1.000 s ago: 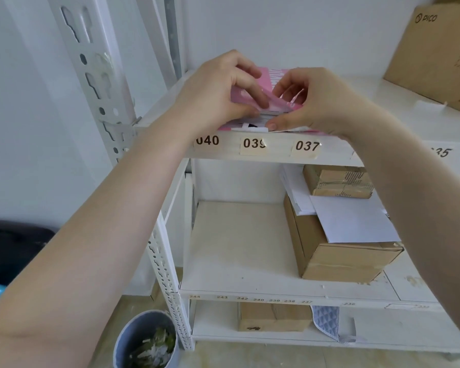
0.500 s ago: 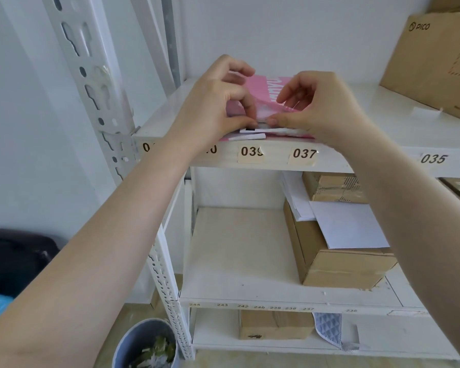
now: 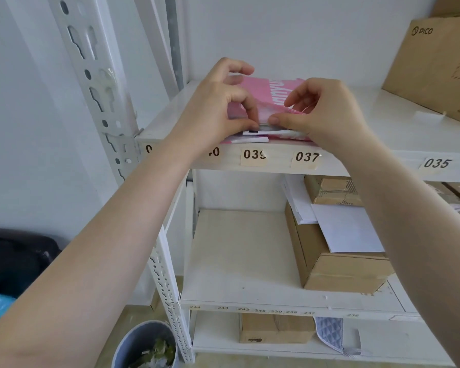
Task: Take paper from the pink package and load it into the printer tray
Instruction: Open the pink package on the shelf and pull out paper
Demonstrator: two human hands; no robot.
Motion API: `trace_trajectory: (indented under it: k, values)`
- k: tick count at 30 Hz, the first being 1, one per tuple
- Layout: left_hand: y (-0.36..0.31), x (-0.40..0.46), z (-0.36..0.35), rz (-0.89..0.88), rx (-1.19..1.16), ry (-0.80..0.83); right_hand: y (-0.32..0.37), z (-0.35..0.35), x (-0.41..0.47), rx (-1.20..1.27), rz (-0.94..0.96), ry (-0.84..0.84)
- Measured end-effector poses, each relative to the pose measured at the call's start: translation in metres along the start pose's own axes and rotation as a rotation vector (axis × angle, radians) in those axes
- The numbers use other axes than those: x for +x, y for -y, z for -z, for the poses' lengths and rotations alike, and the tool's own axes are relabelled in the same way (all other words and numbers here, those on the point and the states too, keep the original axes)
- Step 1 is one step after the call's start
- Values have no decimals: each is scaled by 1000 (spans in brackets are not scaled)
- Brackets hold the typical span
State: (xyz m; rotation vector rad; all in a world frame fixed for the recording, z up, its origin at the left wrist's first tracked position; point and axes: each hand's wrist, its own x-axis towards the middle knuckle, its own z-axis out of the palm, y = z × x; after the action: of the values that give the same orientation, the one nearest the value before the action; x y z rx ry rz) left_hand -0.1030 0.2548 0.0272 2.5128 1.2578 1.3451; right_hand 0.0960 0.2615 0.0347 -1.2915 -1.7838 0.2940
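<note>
Pink package [image 3: 260,92]: I saw it lying flat at the front edge of the top shelf [image 3: 398,128], above labels 039 and 037.
Left hand [image 3: 218,107]: fingers curled, thumb and forefinger pinched on the package's open near end.
Right hand [image 3: 322,112]: likewise pinched on that same end, thumb beside the left one.
Room: white metal rack against a white wall; a PICO cardboard box [image 3: 436,65] stood at the shelf's right.
Lower shelf: brown boxes [image 3: 337,266] with loose white sheets [image 3: 348,229] on top.
Floor: a bin [image 3: 144,346] beside the upright.
</note>
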Motion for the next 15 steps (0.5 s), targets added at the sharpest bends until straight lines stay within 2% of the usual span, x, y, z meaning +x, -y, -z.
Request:
trace_trajectory:
  k: [4,9,15]
  values:
    - [1,-1,0,2,8,-43,0,-1,-1,3,8,-20]
    - [2,-1,0,-34,18,-11,1,-1,0,52,25,-127]
    - [3,-1,-3,8,24,-31,-2,-2,1,84,23,-43]
